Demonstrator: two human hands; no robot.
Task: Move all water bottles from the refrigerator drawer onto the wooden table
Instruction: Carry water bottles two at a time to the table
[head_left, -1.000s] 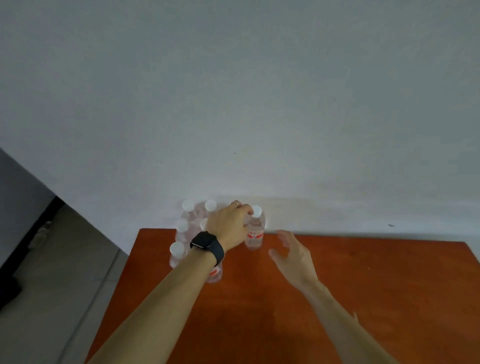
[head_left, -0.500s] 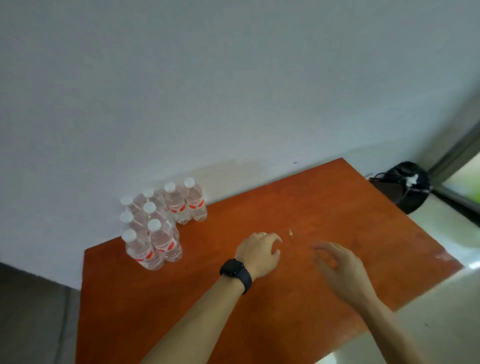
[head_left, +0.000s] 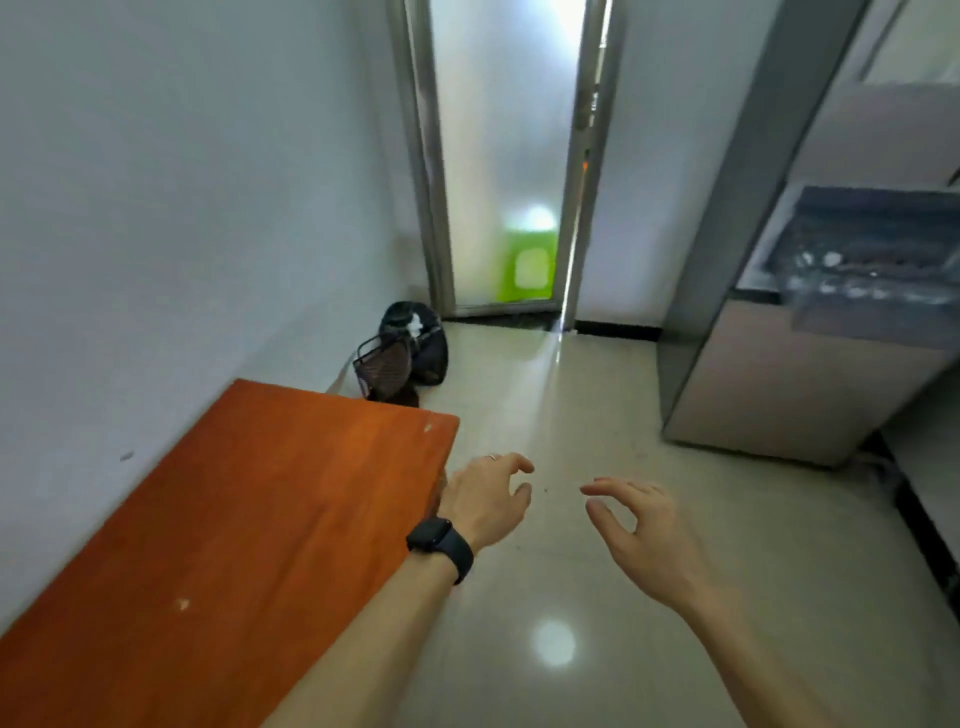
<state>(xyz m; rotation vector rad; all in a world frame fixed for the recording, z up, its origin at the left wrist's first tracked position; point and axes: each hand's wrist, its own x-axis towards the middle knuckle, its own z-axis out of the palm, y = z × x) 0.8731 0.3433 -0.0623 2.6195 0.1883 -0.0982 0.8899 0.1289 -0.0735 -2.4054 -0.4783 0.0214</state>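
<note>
My left hand (head_left: 485, 499) and right hand (head_left: 641, 525) both half-curled, empty, over floor (head_left: 571, 597); tabletop (head_left: 234, 519) at nine o'clock, refrigerator drawer (head_left: 872, 260) at two.

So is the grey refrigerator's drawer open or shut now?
Open: the clear drawer juts out from the grey refrigerator, its contents blurred.

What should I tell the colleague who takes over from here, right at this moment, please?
Left hand: empty, fingers loosely curled, just past the corner of the wooden table.
Right hand: empty, open, over the floor.
The visible part of the table is bare; no bottles in view there.
The refrigerator stands ahead to the right with its drawer pulled out; the contents are blurred, though white spots like bottle caps show inside.
Left to do: walk to the drawer, check it, and carry any bottles back to the table.
</note>
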